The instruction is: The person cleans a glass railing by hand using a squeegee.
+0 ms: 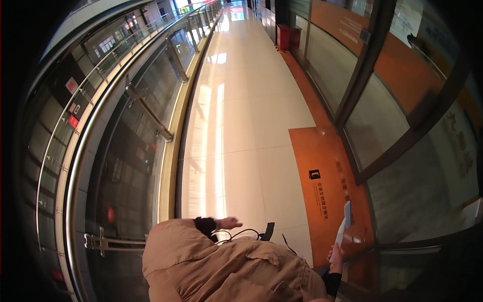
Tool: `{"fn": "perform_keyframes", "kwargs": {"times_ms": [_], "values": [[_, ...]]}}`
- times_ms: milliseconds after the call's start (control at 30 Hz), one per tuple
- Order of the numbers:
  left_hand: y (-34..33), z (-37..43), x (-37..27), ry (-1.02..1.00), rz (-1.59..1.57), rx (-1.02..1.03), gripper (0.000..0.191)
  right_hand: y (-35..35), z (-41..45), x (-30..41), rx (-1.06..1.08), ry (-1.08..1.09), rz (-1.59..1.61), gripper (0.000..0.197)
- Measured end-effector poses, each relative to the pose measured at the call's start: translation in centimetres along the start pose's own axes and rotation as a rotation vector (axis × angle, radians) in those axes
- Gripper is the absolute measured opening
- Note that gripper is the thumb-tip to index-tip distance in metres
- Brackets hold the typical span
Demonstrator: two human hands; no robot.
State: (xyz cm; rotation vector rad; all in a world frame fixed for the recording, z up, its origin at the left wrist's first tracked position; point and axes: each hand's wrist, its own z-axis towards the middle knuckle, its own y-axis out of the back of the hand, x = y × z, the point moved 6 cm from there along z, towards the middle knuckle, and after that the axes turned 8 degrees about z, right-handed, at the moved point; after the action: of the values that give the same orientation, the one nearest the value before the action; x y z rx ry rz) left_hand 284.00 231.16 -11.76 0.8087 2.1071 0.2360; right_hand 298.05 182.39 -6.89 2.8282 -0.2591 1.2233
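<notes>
My right hand is closed around the lower end of a long, thin white object. Its far end looks bluish, and I cannot tell exactly what it is. It is held above an orange floor mat or decal that bears writing. My left hand is in front of my tan jacket, over the pale tiled floor. No object shows in it, and its fingers are too small and blurred to make out. A black cable and a black strap stick out past the jacket's front.
Along the left runs a glass balustrade with a metal handrail, and an open drop lies beyond it. Dark-framed glass doors line the right side. Farther along the corridor, a red box stands against the right wall.
</notes>
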Motion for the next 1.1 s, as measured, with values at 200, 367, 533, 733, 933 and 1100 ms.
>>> {"fn": "perform_keyframes", "kwargs": {"times_ms": [200,367,533,733,933,1100], "values": [[9.6,16.6,-17.1,-0.482,0.275,-0.281,0.022,3.3,5.5,2.5,-0.022,0.128,0.001,0.027],[10.1,18.3,-37.0,-0.583,-0.084,-0.123,0.030,10.0,15.4,1.7,-0.127,0.014,0.525,0.025],[7.0,24.0,-41.2,-0.616,0.162,0.044,0.029,9.3,16.7,10.2,-0.139,-0.153,0.418,0.024],[6.0,32.9,-51.8,-0.506,0.429,0.132,0.030,14.0,21.9,13.2,-0.232,-0.219,0.486,0.025],[3.3,45.5,-64.1,-0.715,0.392,0.159,0.028,21.3,25.9,17.8,-0.253,-0.245,0.432,0.028],[-1.3,54.5,-78.5,-0.883,0.501,0.395,0.029,28.2,27.7,24.1,-0.480,-0.022,0.517,0.021]]}}
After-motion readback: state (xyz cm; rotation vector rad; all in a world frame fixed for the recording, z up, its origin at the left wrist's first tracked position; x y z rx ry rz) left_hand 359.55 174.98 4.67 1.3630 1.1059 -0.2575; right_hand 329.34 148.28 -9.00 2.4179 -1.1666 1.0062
